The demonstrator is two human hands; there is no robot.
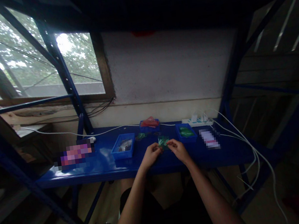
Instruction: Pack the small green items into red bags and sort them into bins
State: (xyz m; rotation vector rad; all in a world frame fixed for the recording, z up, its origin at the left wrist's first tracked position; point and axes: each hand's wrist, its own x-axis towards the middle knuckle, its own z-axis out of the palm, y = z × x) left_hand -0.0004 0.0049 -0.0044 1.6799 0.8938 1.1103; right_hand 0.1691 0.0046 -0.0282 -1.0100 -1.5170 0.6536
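Green plastic packet [163,142] in your fingertips
Your left hand [151,154] and right hand [179,150] each pinch one side, fingers curled nearly closed, over the blue workbench [227,151]

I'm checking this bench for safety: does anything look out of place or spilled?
White cables droop loosely off the table's right end, where they might snag. A small green piece lies beside the left bin, outside any bin. I see no spill or damage, though the picture is dim.
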